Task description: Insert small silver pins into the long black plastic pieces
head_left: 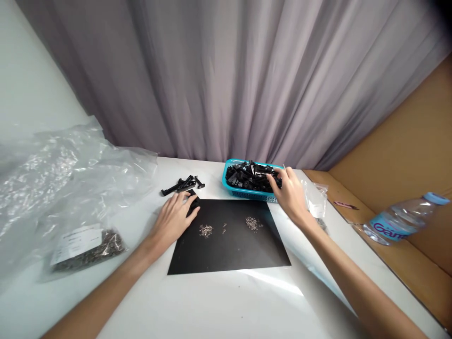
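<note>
My left hand (174,215) rests at the upper left corner of a black mat (229,254), thumb and fingers closed around a small black block (192,198). My right hand (291,195) is at the right end of a blue basket (231,189) full of black plastic parts (249,176). Its fingers are bent together over the parts, and what they grip is hard to make out. A thin light tip shows above these fingers. Two piles of tiny metal pieces, a left pile (205,230) and a right pile (252,223), lie on the mat with a few loose pieces between.
Several black parts (180,185) lie beyond my left hand. Clear plastic sheeting (81,174) and a labelled bag (88,247) cover the left side. On the right are another clear bag (316,200), a pink tool (346,205) and a water bottle (399,223).
</note>
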A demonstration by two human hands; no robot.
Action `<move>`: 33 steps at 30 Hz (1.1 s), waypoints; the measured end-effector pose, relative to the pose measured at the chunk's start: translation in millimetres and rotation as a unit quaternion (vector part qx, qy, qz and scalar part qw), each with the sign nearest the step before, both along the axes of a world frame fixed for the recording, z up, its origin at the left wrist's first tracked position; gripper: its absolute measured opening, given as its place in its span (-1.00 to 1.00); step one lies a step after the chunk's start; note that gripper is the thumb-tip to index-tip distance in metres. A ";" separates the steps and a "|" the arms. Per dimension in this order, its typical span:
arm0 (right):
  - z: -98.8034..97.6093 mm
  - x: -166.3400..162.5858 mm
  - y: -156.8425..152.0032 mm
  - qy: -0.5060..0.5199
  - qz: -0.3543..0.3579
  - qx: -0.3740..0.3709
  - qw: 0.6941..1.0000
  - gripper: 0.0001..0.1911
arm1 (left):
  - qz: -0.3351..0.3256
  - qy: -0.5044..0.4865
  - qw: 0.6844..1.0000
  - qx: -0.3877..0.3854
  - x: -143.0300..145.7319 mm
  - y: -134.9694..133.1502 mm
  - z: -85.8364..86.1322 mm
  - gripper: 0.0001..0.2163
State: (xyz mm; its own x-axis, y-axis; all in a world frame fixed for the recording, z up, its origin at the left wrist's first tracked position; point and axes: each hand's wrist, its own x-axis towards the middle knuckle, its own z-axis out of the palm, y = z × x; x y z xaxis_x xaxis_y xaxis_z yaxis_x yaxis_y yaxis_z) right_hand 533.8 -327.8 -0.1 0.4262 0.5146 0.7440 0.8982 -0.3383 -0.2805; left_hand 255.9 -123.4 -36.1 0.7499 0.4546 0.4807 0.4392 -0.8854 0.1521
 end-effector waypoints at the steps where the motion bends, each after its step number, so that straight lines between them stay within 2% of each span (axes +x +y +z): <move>1: -5.8 -13.4 -2.6 0.005 0.038 0.006 0.999 -0.64 | -0.005 0.007 1.000 0.005 0.9 -1.8 0.4 -0.73; 4: -27.0 -62.4 -10.6 0.046 0.214 -0.068 0.973 -0.70 | -0.018 0.014 1.000 0.003 3.0 -5.6 1.1 -0.80; 5: -33.5 -77.6 -12.5 0.056 0.248 -0.098 0.962 -0.70 | -0.021 0.015 1.000 0.000 3.3 -6.3 0.9 -0.82; 8: -46.2 -109.0 -16.4 0.043 0.270 -0.166 0.948 -0.63 | -0.026 0.017 0.999 -0.020 4.0 -7.7 -0.7 -0.84; 13: -50.9 -123.7 -23.1 -0.027 0.294 -0.234 0.926 -0.60 | -0.040 0.010 0.998 -0.055 4.6 -10.2 -2.1 -0.87; 16: -55.1 -125.9 -23.5 -0.052 0.279 -0.218 0.934 -0.61 | -0.047 -0.004 0.996 -0.073 4.5 -10.2 -2.3 -0.89; 19: -59.8 -125.5 -19.9 -0.055 0.252 -0.165 0.952 -0.77 | -0.051 -0.022 0.994 -0.092 4.6 -7.1 -3.0 -0.87; 21: -60.7 -123.1 -18.1 -0.050 0.244 -0.134 0.959 -0.77 | -0.051 -0.036 0.993 -0.105 4.9 -3.7 -3.1 -0.85; 25: -57.0 -116.7 -20.7 0.036 0.262 -0.107 0.959 -0.81 | -0.039 -0.079 0.988 -0.131 6.9 0.3 -0.2 -0.73; 30: -53.5 -112.4 -24.7 0.162 0.272 -0.097 0.943 -0.91 | -0.052 -0.170 0.941 -0.287 12.9 -5.9 3.9 -0.70; 33: -53.8 -111.2 -24.2 0.186 0.284 -0.086 0.937 -0.87 | -0.053 -0.177 0.935 -0.304 16.1 -9.7 2.9 -0.71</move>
